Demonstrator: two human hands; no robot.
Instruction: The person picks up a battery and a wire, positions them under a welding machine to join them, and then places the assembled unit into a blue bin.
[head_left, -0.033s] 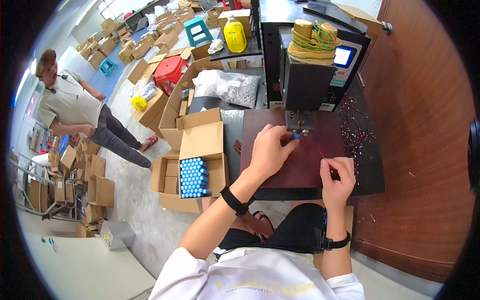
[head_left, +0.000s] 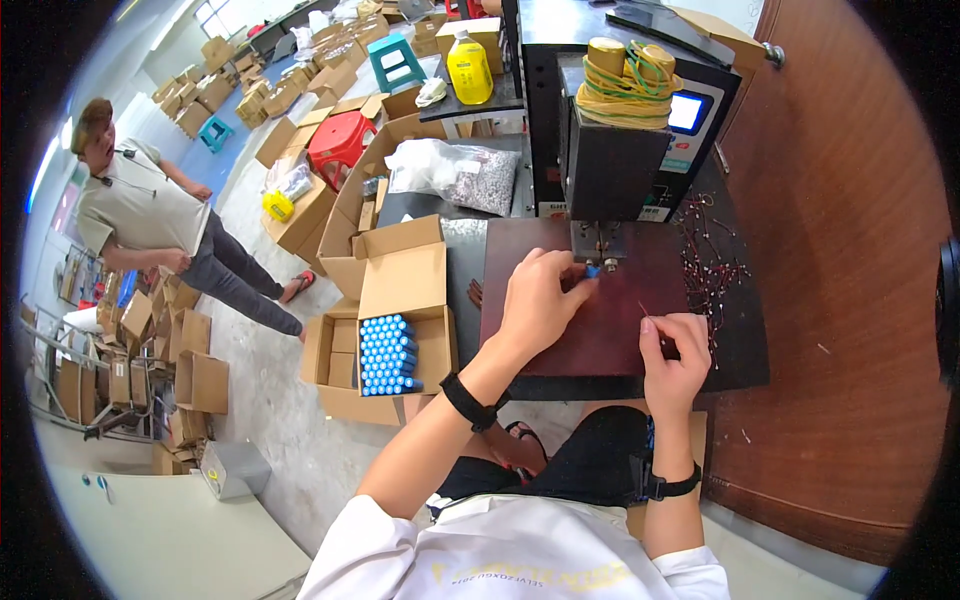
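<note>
My left hand is closed around a small blue cylindrical battery cell. Only one end of the cell shows past my fingertips; it sits right at the two metal tips beneath the head of a black bench machine, which looks like a spot welder. Over the right part of the dark red work mat, my right hand pinches a thin reddish wire between thumb and forefinger. Many short wires with small metal ends lie scattered on the black table to the right.
An open cardboard box of blue cells stands left of the mat. Behind it lies a clear bag of small grey pieces. A yellow bottle stands farther back. A brown door borders the right. Another person stands at left.
</note>
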